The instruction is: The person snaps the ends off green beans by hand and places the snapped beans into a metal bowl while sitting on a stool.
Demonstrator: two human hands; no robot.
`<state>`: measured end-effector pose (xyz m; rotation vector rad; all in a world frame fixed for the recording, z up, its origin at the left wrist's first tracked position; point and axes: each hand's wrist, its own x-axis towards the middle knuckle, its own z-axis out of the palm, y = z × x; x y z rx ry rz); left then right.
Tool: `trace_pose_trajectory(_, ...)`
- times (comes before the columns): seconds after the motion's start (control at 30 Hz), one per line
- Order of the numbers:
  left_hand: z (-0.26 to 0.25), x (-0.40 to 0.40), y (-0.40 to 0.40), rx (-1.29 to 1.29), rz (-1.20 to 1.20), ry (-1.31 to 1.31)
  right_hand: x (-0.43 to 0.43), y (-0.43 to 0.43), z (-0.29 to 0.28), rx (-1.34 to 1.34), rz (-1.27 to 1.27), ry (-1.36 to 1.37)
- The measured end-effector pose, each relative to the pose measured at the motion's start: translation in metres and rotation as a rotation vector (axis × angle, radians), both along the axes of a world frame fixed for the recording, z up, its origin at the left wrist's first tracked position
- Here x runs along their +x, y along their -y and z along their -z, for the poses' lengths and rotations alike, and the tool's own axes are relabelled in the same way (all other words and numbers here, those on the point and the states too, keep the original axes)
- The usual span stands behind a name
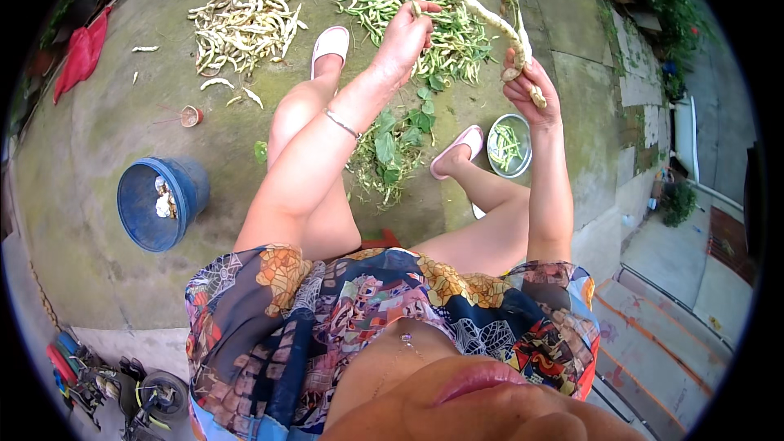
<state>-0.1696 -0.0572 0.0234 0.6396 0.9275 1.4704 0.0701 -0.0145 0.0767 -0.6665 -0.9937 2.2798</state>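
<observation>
Raised above the ground on the right, my right hand (533,89) grips several pale, plump bean pods (519,43), some sticking up and one poking out below the fingers. My left hand (405,40), a silver bangle on its forearm, is bent over the near left part of a heap of green bean pods and leaves (456,43). A small pale-green piece of bean pod (416,9) shows between its curled fingers. Left of that heap lies a pile of dry, yellowish-white bean pods (242,30). A metal bowl (528,153) with green pods stands beside my right foot, below my right hand.
Leafy bean vines (386,153) lie between my feet. A blue bucket (196,190) with white and brown scraps inside stands at left, near a small cup holding thin sticks (192,116). Loose pods (217,82) and a red cloth (82,55) lie farther off. Plants (655,0) line the right edge.
</observation>
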Motion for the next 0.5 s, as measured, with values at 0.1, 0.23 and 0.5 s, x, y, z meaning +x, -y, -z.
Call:
trace_pose_trajectory(0.1, 0.004, -0.004, -0.016, 0.206, -0.032, -0.165, -0.004, 0.015, -0.012, 0.021, -0.183, -0.020)
trace_pose_trajectory(0.23, -0.016, -0.003, -0.011, 0.328, -0.064, -0.539, -0.006, 0.047, -0.016, -0.058, -0.247, 0.039)
trace_pose_trajectory(0.5, 0.003, -0.004, -0.022, 0.328, -0.069, -0.800, 0.000, 0.075, -0.007, -0.119, -0.331, 0.049)
